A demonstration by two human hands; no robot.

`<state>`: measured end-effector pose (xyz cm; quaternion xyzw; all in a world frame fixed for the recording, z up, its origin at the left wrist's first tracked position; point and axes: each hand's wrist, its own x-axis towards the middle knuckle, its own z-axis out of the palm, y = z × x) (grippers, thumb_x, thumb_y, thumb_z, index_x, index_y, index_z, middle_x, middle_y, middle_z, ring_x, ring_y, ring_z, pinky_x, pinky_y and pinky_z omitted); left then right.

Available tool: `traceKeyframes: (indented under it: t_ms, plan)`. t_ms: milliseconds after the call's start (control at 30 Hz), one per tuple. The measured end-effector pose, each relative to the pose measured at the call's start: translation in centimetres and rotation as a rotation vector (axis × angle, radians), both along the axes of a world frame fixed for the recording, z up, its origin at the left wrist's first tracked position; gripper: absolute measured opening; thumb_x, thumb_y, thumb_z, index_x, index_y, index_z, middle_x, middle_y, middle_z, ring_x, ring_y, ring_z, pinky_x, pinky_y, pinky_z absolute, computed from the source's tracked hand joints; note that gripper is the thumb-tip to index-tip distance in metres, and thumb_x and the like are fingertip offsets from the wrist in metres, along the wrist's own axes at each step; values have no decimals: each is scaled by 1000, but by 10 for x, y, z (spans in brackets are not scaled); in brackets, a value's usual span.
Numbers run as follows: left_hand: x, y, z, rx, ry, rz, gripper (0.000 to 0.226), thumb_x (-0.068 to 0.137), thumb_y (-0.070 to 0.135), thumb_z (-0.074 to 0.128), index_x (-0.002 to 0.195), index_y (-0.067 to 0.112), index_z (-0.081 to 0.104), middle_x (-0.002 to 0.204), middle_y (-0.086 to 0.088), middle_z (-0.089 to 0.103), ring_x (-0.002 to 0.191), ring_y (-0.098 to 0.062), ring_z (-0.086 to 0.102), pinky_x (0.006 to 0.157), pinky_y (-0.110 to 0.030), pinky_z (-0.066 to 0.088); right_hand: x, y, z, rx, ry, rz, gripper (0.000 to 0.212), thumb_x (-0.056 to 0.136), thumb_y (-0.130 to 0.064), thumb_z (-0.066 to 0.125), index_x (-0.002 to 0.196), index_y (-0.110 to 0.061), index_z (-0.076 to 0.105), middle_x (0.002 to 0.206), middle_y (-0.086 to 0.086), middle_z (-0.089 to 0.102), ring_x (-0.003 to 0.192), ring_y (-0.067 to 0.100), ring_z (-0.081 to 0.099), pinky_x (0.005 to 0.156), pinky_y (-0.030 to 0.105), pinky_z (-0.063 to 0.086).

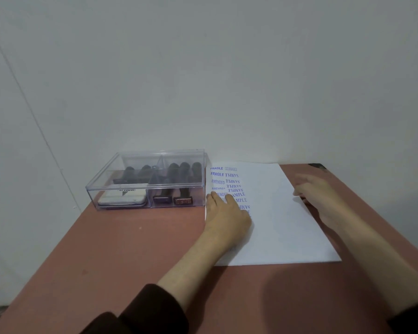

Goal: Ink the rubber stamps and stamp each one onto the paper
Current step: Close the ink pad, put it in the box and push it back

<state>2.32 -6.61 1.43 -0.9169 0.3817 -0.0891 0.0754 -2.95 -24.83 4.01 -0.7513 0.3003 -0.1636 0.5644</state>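
A white sheet of paper [273, 225] lies on the reddish-brown table [121, 249], its left part covered with blue stamp prints reading FRAGILE, AMENDED and SAMPLE. My left hand [225, 215] rests flat on the paper's left edge, fingers straight over the prints. My right hand [316, 191] touches the paper's right edge with fingers extended; it looks blurred. A clear plastic box [147, 182] with its lid closed stands left of the paper. Inside it are several dark-handled rubber stamps [179, 186] and a white ink pad [122, 197].
A white wall runs behind the table. A small dark object [317, 166] lies at the table's far right corner. The table's left edge slants toward the lower left.
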Motion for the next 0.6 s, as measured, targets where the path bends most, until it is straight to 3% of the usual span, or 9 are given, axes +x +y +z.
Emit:
traceKeyframes:
  t_ms: [133,200,300,433,533,600]
  plan:
    - [0,1,4,7,-7,1,25,89,-1,33,100,-2,54,116,-31,41,112,-53,37,104,-61,20,-1,5,2,-51,-24,23,52,87,0,51,138,-11,42,111,0,49,74,5,49,58,17,37]
    - [0,2,6,5,1,0,26,89,0,32,101,-3,55,117,-31,41,112,-52,38,102,-60,22,-2,6,3,-51,-32,27,50,88,0,50,137,-10,43,109,0,49,73,5,47,58,17,36]
    - [-2,4,8,36,-1,-13,27,91,2,31,102,-3,55,117,-29,41,112,-50,38,101,-57,24,-2,8,4,-51,-33,19,50,89,0,50,138,-9,42,116,4,50,85,12,46,66,24,35]
    - [-2,6,10,56,-8,-23,26,90,1,30,96,-2,55,111,-23,44,108,-44,40,99,-53,25,-3,11,2,-63,-40,19,50,88,-3,51,136,-10,43,114,1,48,83,10,46,78,26,34]
    - [1,8,4,-115,-25,-121,51,78,7,8,82,-2,57,94,-20,48,93,-37,45,93,-51,31,-3,12,1,-66,-43,22,50,88,-4,52,137,-10,42,117,2,48,79,7,47,81,28,33]
    - [0,9,3,-181,-109,-162,52,68,11,6,60,-1,56,69,-19,49,69,-35,48,76,-51,42,-3,12,1,-67,-49,20,50,89,-4,52,137,-10,42,117,1,48,78,5,47,81,28,33]
